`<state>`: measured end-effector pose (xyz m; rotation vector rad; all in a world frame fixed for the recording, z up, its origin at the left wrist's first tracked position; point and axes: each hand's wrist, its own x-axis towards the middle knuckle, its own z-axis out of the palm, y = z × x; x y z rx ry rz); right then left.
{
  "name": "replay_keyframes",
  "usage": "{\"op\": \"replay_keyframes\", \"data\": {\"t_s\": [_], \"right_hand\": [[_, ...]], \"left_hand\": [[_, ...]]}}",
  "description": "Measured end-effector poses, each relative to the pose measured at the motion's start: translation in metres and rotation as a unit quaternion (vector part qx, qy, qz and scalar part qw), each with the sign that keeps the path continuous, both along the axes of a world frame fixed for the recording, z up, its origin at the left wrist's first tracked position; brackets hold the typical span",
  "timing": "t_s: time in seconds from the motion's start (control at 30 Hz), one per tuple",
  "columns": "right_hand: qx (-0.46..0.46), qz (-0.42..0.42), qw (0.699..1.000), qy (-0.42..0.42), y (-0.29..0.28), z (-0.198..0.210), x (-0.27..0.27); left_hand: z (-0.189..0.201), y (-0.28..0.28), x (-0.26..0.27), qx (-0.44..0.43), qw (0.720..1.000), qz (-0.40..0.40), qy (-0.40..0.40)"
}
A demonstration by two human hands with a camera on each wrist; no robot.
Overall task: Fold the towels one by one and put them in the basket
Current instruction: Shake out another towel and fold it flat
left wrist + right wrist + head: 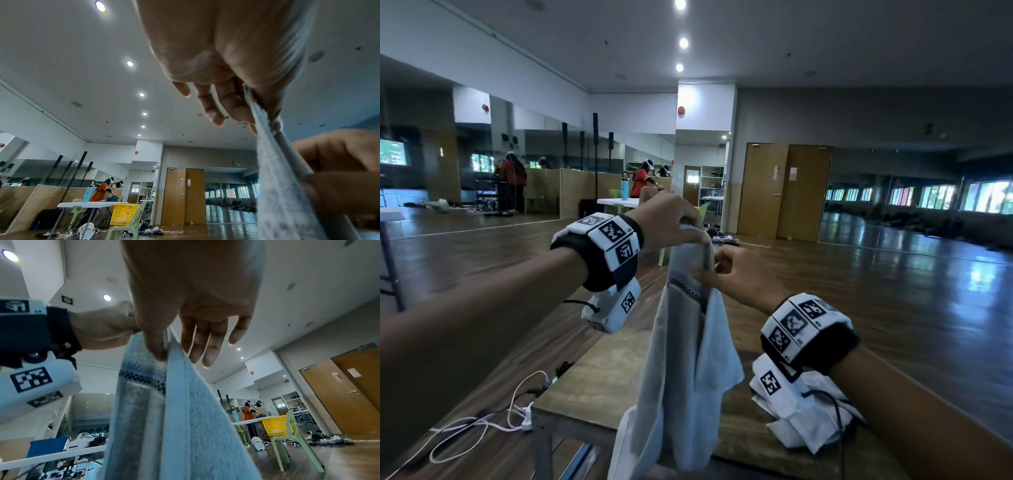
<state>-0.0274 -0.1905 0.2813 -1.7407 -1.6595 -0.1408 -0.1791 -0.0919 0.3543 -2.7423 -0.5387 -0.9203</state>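
Your left hand (666, 219) is raised in front of you, thumb and forefinger pinching the top edge of a pale blue towel (685, 359), with the other fingers (213, 104) hanging loose beside the cloth. Your right hand (739, 274) sits just below and to the right of it, touching the same towel: its thumb and forefinger pinch a fold near the top, close to the dark checked band woven across the cloth, while the remaining fingers (205, 344) stay straight and free. The towel hangs down from both hands in long vertical folds, its lower end reaching past the near edge of the wooden worktop (592, 394). On the worktop under your right wrist lies a heap of white towels (808, 421), crumpled rather than folded as far as the wrist unit lets you see. A yellow basket (123, 214) stands on a green chair (296, 439) well away across the room, beside a white table. White cables (482, 425) trail over the floor left of the worktop.
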Motion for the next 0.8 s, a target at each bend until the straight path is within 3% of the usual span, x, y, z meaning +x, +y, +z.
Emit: {"op": "replay_keyframes", "data": {"t_s": [0.17,0.47,0.67,0.8], "right_hand": [[0.017,-0.069,0.997,-0.042,-0.001,-0.005,0.009],[-0.127,-0.108,0.983,-0.07,-0.047,-0.007,0.066],[-0.146,-0.059,0.985,-0.063,-0.084,0.049,0.082],[-0.131,-0.033,0.989,-0.065,-0.099,0.111,0.082]], "left_hand": [[0.003,-0.005,-0.006,0.007,1.0,0.005,0.019],[-0.001,0.003,-0.042,-0.052,0.993,0.023,0.103],[0.028,0.008,-0.076,-0.051,0.995,0.044,0.073],[0.075,0.006,-0.103,-0.139,0.988,0.032,0.06]]}}
